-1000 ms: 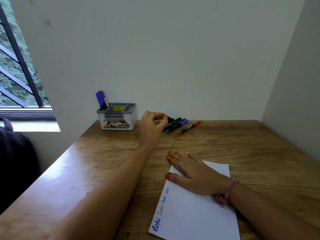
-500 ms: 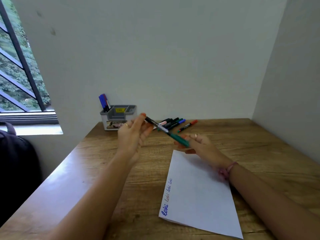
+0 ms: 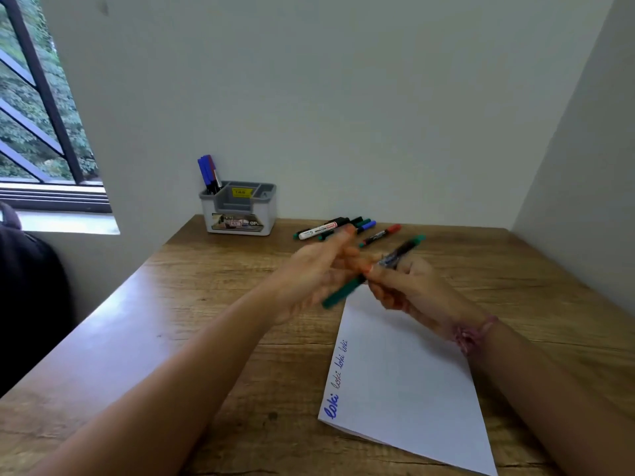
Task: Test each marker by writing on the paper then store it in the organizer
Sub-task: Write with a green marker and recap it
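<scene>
With both hands gripping the slim green-capped black marker (image 3: 374, 269), I should pull the cap straight off (over the white paper sheet (image 3: 405, 372))

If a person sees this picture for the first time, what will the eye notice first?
First, the two hands meeting above the table: the left hand and right hand both hold a green marker over the top edge of the paper. Behind them, loose markers lie near the wall, right of the grey organizer.
</scene>
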`<state>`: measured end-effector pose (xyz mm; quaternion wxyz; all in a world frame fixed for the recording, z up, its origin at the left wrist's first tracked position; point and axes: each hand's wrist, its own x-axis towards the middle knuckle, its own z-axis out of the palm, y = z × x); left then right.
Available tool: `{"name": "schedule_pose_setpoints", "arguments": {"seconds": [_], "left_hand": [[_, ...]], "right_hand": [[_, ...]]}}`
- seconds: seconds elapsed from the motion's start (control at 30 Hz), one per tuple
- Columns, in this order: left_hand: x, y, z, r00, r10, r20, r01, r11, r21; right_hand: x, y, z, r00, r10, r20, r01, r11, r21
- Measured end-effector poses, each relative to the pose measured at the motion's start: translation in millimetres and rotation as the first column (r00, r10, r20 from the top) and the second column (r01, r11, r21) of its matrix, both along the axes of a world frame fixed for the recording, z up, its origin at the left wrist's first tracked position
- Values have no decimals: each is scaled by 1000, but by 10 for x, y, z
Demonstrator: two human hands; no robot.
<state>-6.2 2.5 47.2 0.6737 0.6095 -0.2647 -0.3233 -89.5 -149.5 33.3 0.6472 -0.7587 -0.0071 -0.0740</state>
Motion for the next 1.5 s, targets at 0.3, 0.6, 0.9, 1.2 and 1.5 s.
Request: {"name": "schedule_pose_setpoints", "arguments": {"seconds": [0.3, 0.6, 0.9, 1.2, 1.5], "left_hand": [[-153, -29, -41, 947, -166, 273, 113, 974, 199], [-182, -36, -99, 926, -133, 354, 114, 991, 74], [267, 126, -203, 893, -118, 434, -4, 963, 270], [414, 37, -343, 488, -386, 783, -164, 840, 517], [497, 47, -336, 491, -573, 656, -60, 729, 682]], "right_hand": [[66, 21, -53, 968, -92, 232, 77, 994, 71], [40, 57, -40, 977, -28, 210, -30, 964, 265], [110, -147, -75, 953, -262, 154, 198, 919, 342], [68, -84, -211, 997, 57, -54, -45, 979, 201], [50, -120, -240, 960, 238, -147, -222, 968, 117]]}}
